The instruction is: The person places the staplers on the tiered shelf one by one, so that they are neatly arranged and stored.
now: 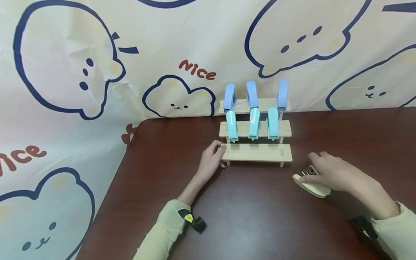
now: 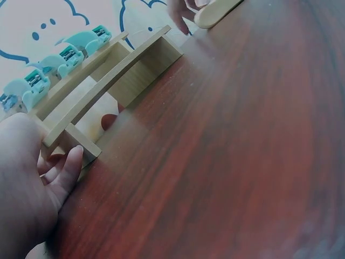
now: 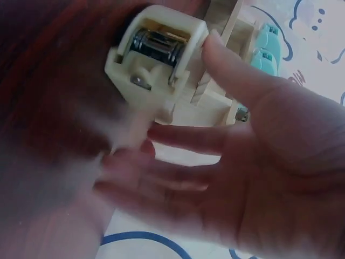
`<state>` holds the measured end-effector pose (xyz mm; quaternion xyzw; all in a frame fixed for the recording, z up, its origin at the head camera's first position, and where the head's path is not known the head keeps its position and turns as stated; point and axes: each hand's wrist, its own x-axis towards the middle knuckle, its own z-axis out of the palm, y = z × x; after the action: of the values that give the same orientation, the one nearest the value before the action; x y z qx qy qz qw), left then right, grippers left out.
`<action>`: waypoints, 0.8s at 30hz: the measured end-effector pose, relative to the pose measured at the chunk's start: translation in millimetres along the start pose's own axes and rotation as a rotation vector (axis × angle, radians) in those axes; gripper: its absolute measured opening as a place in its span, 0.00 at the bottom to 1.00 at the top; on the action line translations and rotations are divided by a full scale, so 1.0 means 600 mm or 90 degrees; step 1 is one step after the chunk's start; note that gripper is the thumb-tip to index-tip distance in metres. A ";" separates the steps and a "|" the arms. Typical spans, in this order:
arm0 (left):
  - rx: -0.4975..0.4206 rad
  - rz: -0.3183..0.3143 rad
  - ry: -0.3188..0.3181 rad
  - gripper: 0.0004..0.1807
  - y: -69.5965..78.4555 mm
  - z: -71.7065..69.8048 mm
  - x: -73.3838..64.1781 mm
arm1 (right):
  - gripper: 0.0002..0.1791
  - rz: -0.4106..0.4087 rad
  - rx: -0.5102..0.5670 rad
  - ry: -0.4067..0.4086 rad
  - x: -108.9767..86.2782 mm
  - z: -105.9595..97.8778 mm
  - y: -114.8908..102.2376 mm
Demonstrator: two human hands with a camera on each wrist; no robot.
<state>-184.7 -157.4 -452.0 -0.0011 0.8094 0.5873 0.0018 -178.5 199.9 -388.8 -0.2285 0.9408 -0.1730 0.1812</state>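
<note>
A three-tier wooden display rack point(image 1: 257, 152) stands on the table. My left hand point(image 1: 211, 159) grips the left end of its lowest shelf; in the left wrist view the fingers curl around the end support. Teal staplers point(image 1: 254, 123) stand on the middle shelf, and periwinkle-blue staplers point(image 1: 252, 94) on the top one. To the right of the rack, a cream stapler point(image 1: 314, 189) lies on its side. My right hand point(image 1: 336, 174) is over it, thumb touching its edge and the other fingers spread and loosely bent. In the right wrist view those fingers are blurred beside the stapler point(image 3: 161, 32).
The dark reddish-brown tabletop point(image 1: 252, 218) extends in front of the rack and to both sides. A white cloth with cartoon bears point(image 1: 184, 38) hangs behind and to the left. Dark straps are fastened around both wrists.
</note>
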 end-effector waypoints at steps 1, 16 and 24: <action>0.001 0.002 0.001 0.16 0.001 0.001 0.001 | 0.39 -0.008 -0.002 -0.008 0.000 0.000 -0.001; 0.010 -0.014 0.001 0.15 -0.001 0.003 0.001 | 0.32 -0.044 0.029 0.028 0.015 0.018 -0.014; 0.000 -0.008 0.004 0.16 0.001 0.002 0.002 | 0.36 -0.025 0.267 0.038 0.012 -0.024 0.018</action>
<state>-185.9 -156.3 -451.7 -0.0084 0.8095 0.5870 0.0033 -194.6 208.7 -382.6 -0.1985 0.8846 -0.3751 0.1934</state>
